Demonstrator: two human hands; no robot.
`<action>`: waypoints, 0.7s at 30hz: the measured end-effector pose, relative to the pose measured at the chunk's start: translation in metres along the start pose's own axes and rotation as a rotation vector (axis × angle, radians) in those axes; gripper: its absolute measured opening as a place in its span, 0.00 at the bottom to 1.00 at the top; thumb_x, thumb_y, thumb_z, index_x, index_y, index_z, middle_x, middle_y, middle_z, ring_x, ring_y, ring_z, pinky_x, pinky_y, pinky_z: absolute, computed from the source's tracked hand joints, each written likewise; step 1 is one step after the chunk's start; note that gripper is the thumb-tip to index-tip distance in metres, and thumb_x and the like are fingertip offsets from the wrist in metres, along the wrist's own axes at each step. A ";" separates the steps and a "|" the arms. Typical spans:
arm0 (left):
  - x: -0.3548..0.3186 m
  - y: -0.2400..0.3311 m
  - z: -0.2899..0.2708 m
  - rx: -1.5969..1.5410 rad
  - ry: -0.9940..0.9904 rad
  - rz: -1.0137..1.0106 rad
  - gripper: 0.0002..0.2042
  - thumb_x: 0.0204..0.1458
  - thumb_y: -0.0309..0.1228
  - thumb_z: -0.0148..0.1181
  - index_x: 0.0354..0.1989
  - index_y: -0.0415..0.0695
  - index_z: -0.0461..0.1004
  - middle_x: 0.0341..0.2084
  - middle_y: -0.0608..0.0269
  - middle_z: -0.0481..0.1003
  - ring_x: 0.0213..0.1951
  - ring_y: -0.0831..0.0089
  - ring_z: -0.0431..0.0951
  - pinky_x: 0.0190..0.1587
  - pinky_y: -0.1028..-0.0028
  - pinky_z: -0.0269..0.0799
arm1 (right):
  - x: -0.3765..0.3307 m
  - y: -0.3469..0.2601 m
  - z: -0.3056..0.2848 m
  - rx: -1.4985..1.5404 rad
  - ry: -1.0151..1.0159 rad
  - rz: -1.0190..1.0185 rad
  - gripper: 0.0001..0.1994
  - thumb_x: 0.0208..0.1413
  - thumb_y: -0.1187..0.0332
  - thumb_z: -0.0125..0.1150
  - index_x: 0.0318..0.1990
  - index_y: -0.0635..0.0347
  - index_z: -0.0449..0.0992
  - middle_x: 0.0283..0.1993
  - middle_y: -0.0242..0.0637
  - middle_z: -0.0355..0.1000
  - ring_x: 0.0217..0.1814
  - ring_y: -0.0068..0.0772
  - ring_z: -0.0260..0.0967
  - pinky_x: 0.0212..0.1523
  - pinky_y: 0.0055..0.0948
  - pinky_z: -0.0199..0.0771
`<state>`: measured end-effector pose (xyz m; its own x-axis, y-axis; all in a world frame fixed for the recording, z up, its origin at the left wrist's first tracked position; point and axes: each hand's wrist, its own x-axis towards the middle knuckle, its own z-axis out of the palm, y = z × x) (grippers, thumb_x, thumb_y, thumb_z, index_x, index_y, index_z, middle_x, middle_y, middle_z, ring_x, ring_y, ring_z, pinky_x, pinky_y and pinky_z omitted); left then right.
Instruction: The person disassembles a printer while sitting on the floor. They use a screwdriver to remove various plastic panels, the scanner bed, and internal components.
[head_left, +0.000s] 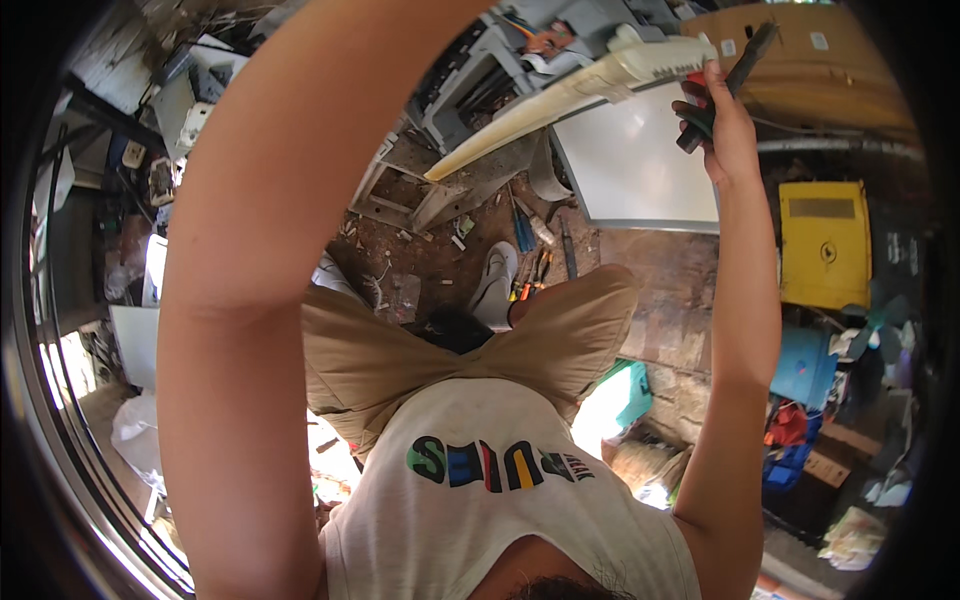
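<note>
At the upper right is my right hand [733, 135], its fingers wrapped round a dark tool [752, 62]. The tool has a flat, dark metal-looking end pointing up; black and red parts show at my fingers. Its exact kind is unclear. My thumb lies at the right end of a long cream plastic piece [570, 95], seemingly against it. That piece narrows toward its lower left end. My left arm reaches up across the left side, and its hand is beyond the upper edge.
Behind the cream piece stand grey machine parts [470, 90] and a white panel [640, 155]. Pliers [540, 270], other hand tools and scraps lie on the dirt floor [440, 255] by my feet. A yellow case [825, 245] and a cardboard box [840, 60] are at right.
</note>
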<state>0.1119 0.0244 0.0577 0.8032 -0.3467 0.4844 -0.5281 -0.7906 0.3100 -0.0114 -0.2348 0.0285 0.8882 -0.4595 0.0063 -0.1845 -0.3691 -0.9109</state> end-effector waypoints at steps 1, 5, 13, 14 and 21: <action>-0.004 0.004 0.001 0.018 0.062 -0.006 0.24 0.54 0.51 0.56 0.43 0.41 0.83 0.42 0.51 0.82 0.46 0.56 0.83 0.50 0.62 0.77 | -0.014 0.005 -0.011 0.060 0.013 -0.027 0.28 0.59 0.47 0.65 0.51 0.64 0.70 0.44 0.39 0.74 0.35 0.30 0.77 0.29 0.27 0.73; -0.005 0.013 -0.001 0.016 0.218 -0.012 0.24 0.53 0.52 0.57 0.40 0.42 0.83 0.34 0.47 0.82 0.39 0.54 0.84 0.44 0.58 0.78 | -0.070 0.042 -0.063 0.215 0.119 -0.098 0.21 0.63 0.55 0.61 0.50 0.66 0.72 0.43 0.40 0.75 0.35 0.30 0.76 0.33 0.29 0.74; -0.009 -0.012 0.014 -0.415 0.194 -0.013 0.15 0.57 0.40 0.62 0.40 0.39 0.81 0.30 0.56 0.83 0.29 0.62 0.81 0.35 0.68 0.74 | -0.129 0.196 -0.117 -0.150 0.641 -0.140 0.28 0.55 0.61 0.73 0.60 0.66 0.72 0.47 0.36 0.76 0.37 0.22 0.73 0.42 0.25 0.73; -0.010 -0.012 0.013 -0.391 0.204 -0.011 0.15 0.57 0.40 0.63 0.40 0.39 0.81 0.31 0.56 0.83 0.30 0.60 0.81 0.36 0.68 0.74 | -0.122 0.213 -0.118 -0.113 0.602 -0.122 0.29 0.53 0.61 0.75 0.59 0.67 0.73 0.43 0.35 0.76 0.36 0.20 0.72 0.39 0.23 0.72; -0.080 -0.012 0.025 -0.488 0.738 -0.019 0.19 0.67 0.39 0.50 0.55 0.34 0.70 0.48 0.50 0.75 0.48 0.64 0.76 0.52 0.68 0.73 | -0.064 0.254 -0.115 0.229 0.432 0.017 0.17 0.49 0.61 0.77 0.39 0.66 0.81 0.27 0.31 0.77 0.27 0.19 0.70 0.30 0.24 0.70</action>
<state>0.0610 0.0491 -0.0054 0.5195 0.2122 0.8277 -0.7105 -0.4308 0.5564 -0.1637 -0.3915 -0.1557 0.6207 -0.7752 0.1174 -0.0571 -0.1940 -0.9793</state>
